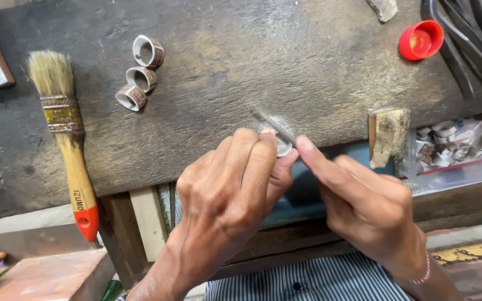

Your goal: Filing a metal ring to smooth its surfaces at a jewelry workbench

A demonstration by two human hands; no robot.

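Careful: your left hand (227, 189) pinches the ring (283, 146), right hand (364, 209) grips the file (274, 126); a slip could nick fingertips.

Small silvery ring (283, 146) pinched at bench edge, mostly hidden by fingers, thin grey metal file (274, 126) slanted across its top, touching

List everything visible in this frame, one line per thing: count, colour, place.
Workbench: one, dark worn wood, fills the upper view.
Paintbrush: one, pale bristles, wooden handle with red tip, left.
Rings: three, silver with brown outside, upper left.
Cap: one, red, upper right.
Wood block: one, tan, right edge of bench.
Clear bag of metal pieces: one, far right.
Small ring: one, silvery, pinched at the bench edge.
Thin file: one, grey, on that ring.
Left hand: holds small ring.
Right hand: holds thin file.
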